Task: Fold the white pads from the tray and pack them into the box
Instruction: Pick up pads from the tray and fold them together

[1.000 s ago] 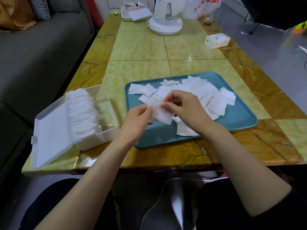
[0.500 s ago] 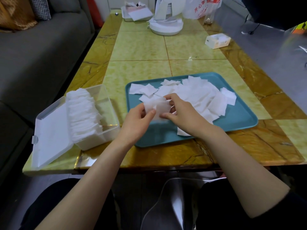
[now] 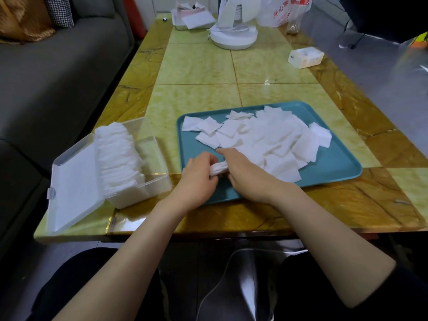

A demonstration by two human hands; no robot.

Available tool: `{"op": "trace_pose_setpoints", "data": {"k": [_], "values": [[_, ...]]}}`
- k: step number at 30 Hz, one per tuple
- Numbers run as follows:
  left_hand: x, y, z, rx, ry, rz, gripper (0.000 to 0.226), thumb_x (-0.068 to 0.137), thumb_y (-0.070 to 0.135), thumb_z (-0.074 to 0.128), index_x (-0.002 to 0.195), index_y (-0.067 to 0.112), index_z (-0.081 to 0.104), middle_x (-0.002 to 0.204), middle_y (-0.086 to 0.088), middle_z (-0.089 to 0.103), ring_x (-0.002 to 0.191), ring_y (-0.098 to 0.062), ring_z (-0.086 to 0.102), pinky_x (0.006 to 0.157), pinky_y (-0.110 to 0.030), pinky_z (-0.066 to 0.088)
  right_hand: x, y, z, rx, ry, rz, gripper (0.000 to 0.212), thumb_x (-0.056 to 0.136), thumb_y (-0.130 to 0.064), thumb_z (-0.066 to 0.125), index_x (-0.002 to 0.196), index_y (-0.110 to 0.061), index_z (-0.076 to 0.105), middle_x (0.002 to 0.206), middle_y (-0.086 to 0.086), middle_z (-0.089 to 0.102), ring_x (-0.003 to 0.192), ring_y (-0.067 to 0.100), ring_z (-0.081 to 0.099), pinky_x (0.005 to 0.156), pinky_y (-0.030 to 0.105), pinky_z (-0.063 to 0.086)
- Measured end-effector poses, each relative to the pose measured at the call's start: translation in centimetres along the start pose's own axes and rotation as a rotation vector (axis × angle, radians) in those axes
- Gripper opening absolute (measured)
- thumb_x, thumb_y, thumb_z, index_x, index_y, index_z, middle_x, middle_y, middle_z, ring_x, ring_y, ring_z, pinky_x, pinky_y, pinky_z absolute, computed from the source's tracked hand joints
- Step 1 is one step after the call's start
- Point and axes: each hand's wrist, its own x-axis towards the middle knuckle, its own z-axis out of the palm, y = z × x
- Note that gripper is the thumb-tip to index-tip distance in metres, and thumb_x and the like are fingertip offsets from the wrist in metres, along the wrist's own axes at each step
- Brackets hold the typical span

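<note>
Pad [image 3: 217, 169] lower now, between curled fingers [image 3: 228, 152]

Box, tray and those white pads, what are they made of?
The box looks like clear hard plastic: the tabletop shows through its walls. The tray seems to be smooth teal plastic, slightly matte, with a moulded raised rim, though painted metal is possible. The pads look like soft cotton or a similar fibre: they have fuzzy edges and lie limp.
</note>
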Motion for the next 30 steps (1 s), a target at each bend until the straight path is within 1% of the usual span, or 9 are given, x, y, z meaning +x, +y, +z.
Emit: {"op": "trace_pose_setpoints", "data": {"k": [3,7,12,16,18,22,24,27,30], "values": [[-0.2,0.2,0.1,0.05,0.002,-0.002,0.026,0.091,0.002,0.045,0.115,0.009,0.046,0.113,-0.011,0.051,0.107,-0.028,0.041,0.087,-0.036,0.033,-0.2,-0.4,-0.2,0.013,-0.005,0.005,0.055,0.089,0.004,0.039,0.141,-0.012,0.028,0.134,0.013,0.039,0.112,0.024,0.046,0.085,0.027,0.038],[-0.8,0.3,-0.3,0.017,0.131,0.11,0.018,0.087,-0.002,0.047,0.098,0.012,0.048,0.097,-0.011,0.052,0.096,-0.031,0.048,0.078,-0.036,0.035,-0.1,-1.1,-0.9,-0.011,0.096,-0.047,0.031,0.089,-0.003,0.043,0.118,-0.012,0.047,0.111,0.011,0.05,0.097,0.026,0.049,0.083,0.039,0.042],[-2.2,1.0,-2.7,-0.196,0.393,0.318,0.025,0.083,-0.008,0.055,0.096,0.012,0.051,0.092,-0.001,0.058,0.084,-0.011,0.052,0.07,-0.013,0.038,0.6,-2.3,-1.0,-0.04,0.232,-0.169,0.014,0.087,-0.005,0.049,0.1,-0.011,0.049,0.097,0.013,0.057,0.09,0.029,0.053,0.075,0.044,0.043],[-3.5,0.5,-4.9,-0.111,0.524,0.446,0.022,0.086,-0.006,0.056,0.104,0.005,0.053,0.094,0.006,0.054,0.086,-0.01,0.052,0.073,-0.016,0.039,1.0,-4.1,-0.6,0.028,0.438,-0.352,0.034,0.083,-0.01,0.061,0.115,0.0,0.053,0.106,0.016,0.058,0.098,0.024,0.05,0.086,0.03,0.039],[-4.0,-0.3,-5.9,-0.059,0.533,0.431,0.023,0.087,-0.005,0.056,0.106,0.007,0.054,0.095,0.009,0.053,0.087,-0.01,0.052,0.074,-0.016,0.038,1.0,-5.2,-0.6,0.02,0.487,-0.421,0.039,0.081,-0.012,0.063,0.117,0.001,0.053,0.108,0.014,0.059,0.1,0.028,0.055,0.089,0.033,0.041],[-5.3,-1.7,-7.5,-0.028,0.513,0.387,0.032,0.085,-0.005,0.059,0.101,0.019,0.046,0.092,0.007,0.051,0.083,-0.005,0.048,0.074,-0.005,0.034,1.3,-6.9,0.0,-0.05,0.479,-0.49,0.03,0.081,-0.011,0.062,0.111,-0.005,0.06,0.095,0.009,0.064,0.086,0.027,0.055,0.078,0.031,0.04],[-6.1,-2.5,-8.4,-0.042,0.504,0.326,0.033,0.086,0.004,0.064,0.101,0.022,0.041,0.094,0.006,0.05,0.085,-0.005,0.046,0.076,-0.011,0.037,1.8,-7.7,0.5,0.009,0.465,-0.469,0.025,0.08,-0.008,0.06,0.104,-0.006,0.062,0.092,0.007,0.064,0.082,0.023,0.053,0.075,0.026,0.038],[-6.9,-4.4,-9.7,0.09,0.458,0.248,0.035,0.08,0.015,0.072,0.099,0.022,0.043,0.093,0.008,0.047,0.093,-0.019,0.047,0.077,-0.03,0.036,2.6,-9.1,0.7,0.241,0.502,-0.402,0.011,0.083,-0.006,0.06,0.094,-0.006,0.061,0.083,0.003,0.062,0.074,0.011,0.054,0.071,0.022,0.044],[-7.5,-5.8,-10.1,0.21,0.371,0.158,0.037,0.077,0.03,0.074,0.097,0.024,0.044,0.094,0.008,0.052,0.097,-0.021,0.045,0.077,-0.028,0.024,3.4,-10.2,1.3,0.359,0.476,-0.367,0.01,0.083,-0.003,0.061,0.091,-0.006,0.058,0.082,-0.002,0.06,0.076,0.007,0.057,0.072,0.022,0.05]]}}
